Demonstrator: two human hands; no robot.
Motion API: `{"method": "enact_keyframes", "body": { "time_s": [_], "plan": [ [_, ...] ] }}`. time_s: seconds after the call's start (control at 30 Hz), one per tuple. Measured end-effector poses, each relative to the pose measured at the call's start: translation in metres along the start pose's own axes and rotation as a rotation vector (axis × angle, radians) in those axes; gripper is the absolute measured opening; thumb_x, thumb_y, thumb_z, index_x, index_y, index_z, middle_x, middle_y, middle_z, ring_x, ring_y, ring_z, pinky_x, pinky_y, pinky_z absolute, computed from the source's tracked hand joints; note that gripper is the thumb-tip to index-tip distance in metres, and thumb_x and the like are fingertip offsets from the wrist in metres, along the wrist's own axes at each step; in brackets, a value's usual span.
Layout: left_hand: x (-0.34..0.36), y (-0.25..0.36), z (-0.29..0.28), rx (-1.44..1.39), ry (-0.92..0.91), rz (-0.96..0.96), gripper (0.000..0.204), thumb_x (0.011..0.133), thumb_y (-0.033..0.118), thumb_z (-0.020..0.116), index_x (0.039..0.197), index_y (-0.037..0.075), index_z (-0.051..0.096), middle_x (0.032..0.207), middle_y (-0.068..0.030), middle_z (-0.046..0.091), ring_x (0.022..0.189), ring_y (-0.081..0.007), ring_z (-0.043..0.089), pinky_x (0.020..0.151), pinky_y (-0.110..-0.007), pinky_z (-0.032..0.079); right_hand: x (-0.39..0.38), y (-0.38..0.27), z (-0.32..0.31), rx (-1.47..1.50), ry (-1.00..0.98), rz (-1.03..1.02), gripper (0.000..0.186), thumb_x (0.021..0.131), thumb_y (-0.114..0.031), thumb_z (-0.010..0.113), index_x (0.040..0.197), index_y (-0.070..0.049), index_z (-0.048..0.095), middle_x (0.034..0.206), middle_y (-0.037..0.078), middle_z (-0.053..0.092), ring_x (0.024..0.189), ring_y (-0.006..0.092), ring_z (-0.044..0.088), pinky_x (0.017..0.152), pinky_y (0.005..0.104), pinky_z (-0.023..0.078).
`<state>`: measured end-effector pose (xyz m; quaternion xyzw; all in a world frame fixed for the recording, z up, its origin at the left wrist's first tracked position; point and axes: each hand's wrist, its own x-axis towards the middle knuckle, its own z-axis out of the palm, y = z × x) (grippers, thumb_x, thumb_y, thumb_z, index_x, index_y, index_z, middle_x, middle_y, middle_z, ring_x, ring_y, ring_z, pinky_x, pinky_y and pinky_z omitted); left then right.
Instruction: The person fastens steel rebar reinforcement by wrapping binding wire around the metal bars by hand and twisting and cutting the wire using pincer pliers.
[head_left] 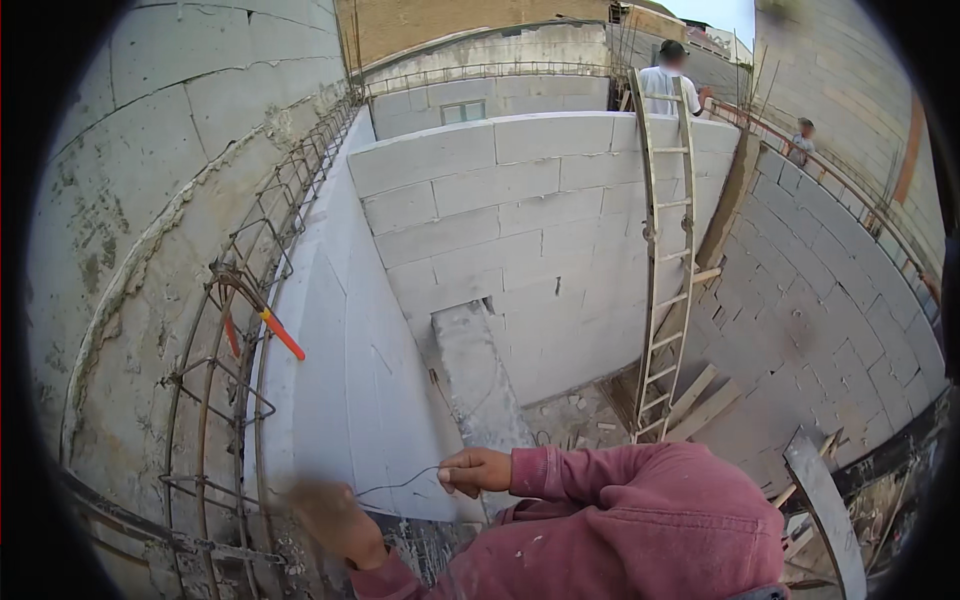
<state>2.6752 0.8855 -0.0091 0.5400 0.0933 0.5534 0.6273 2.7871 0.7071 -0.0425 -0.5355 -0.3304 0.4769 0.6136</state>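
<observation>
My right hand is closed in a pinch on a thin dark wire, held out over the gap beside the white block wall. The wire runs in a loose bend toward my left hand. Motion blur smears the fingers of that hand, so their grip on the wire is unclear. My left hand is close to the lower part of a rebar cage along the wall top. Farther up the cage, a pair of pliers with red-orange handles hangs at the bars.
A ladder leans against the far block wall. Behind its top stands a person in white; another person is at the far right. Planks and rubble lie below. A curved grey strip rises at lower right.
</observation>
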Motion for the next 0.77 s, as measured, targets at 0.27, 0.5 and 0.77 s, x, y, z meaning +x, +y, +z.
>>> {"method": "enact_keyframes", "body": {
  "time_s": [0.27,0.5,0.77],
  "plan": [
    [-0.03,0.037,0.003,-0.543,-0.152,-0.287,0.028,0.095,0.033,0.042,0.099,0.006,0.046,0.063,0.0017,0.035,0.057,-0.0081,0.034,0.059,-0.026,0.035,-0.056,-0.009,-0.038,-0.529,0.354,-0.467,0.02,0.088,-0.022,0.054,0.094,-0.004,0.063,0.065,-0.002,0.048,0.059,0.0058,0.042,0.054,0.0215,0.037],
    [-0.057,0.067,-0.029,-0.415,-0.2,-0.26,0.027,0.093,0.025,0.047,0.103,0.001,0.053,0.084,-0.0052,0.059,0.079,-0.0154,0.059,0.068,-0.027,0.054,-0.089,-0.012,-0.039,0.515,0.092,-0.077,0.021,0.09,-0.019,0.051,0.094,-0.002,0.063,0.074,0.0,0.061,0.056,0.0096,0.047,0.057,0.0239,0.043],
    [-0.087,0.096,-0.055,0.191,-0.403,-0.099,0.017,0.085,0.002,0.055,0.096,-0.009,0.06,0.086,-0.0147,0.063,0.075,-0.0207,0.063,0.063,-0.031,0.056,-0.053,0.018,0.005,-1.226,-0.056,0.053,0.023,0.079,-0.019,0.063,0.099,-0.008,0.065,0.092,0.01,0.066,0.09,0.0252,0.061,0.082,0.0303,0.044]
  ]
}}
